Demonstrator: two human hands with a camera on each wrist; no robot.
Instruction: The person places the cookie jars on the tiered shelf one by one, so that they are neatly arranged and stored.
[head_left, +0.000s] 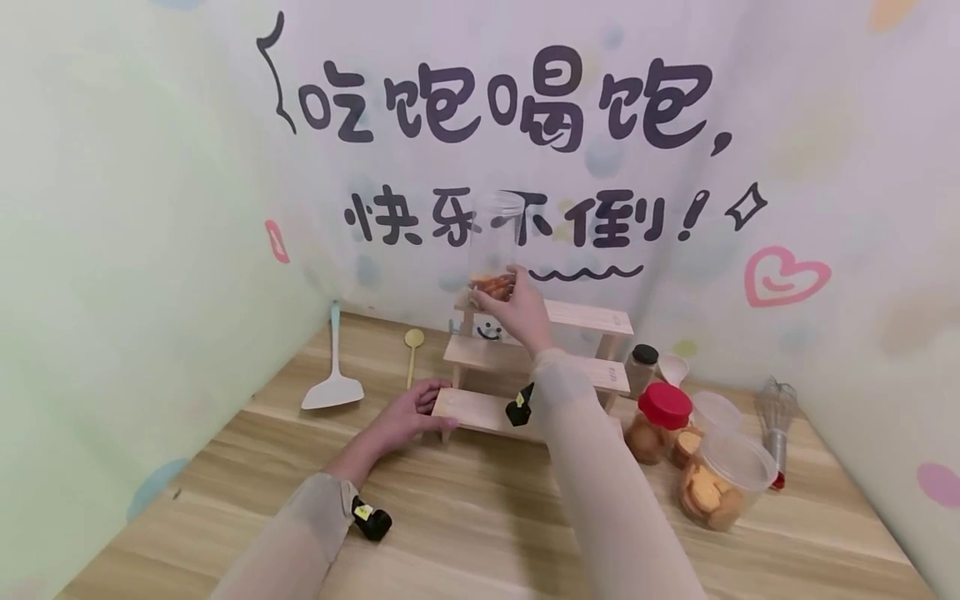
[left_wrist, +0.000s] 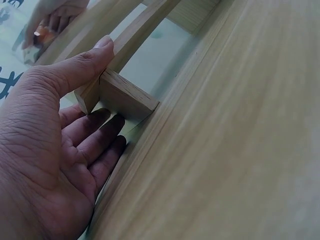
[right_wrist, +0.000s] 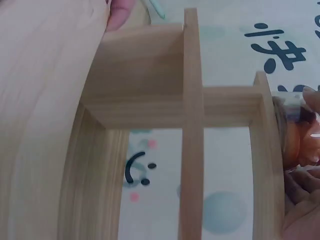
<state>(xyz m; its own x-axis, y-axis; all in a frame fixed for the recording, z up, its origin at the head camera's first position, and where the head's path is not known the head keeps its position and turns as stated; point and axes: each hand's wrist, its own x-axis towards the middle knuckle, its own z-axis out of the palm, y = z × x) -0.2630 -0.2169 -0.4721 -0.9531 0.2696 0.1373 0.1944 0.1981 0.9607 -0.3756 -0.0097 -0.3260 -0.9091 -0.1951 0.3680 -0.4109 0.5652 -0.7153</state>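
Observation:
A three-step wooden display stand (head_left: 495, 357) is set against the back wall. On the left end of its lowest step, my left hand (head_left: 405, 414) grips the board, thumb on one side and fingers behind. The left wrist view shows that hand (left_wrist: 65, 125) around the stand's corner (left_wrist: 125, 92). My right hand (head_left: 520, 308) holds a tall clear jar (head_left: 493, 242) by its lower part at the top step's left end. Orange-brown food fills the jar's bottom. At the right wrist view's edge, the jar (right_wrist: 300, 132) sits against the top board, partly cut off.
Left of the stand lie a white spatula (head_left: 333, 390) and a yellow spoon (head_left: 412, 350). To its right are a black-lidded jar (head_left: 641, 371), a red-lidded jar (head_left: 658, 421), clear-lidded cookie jars (head_left: 720, 483), a pale scoop (head_left: 672, 367) and a whisk (head_left: 777, 421).

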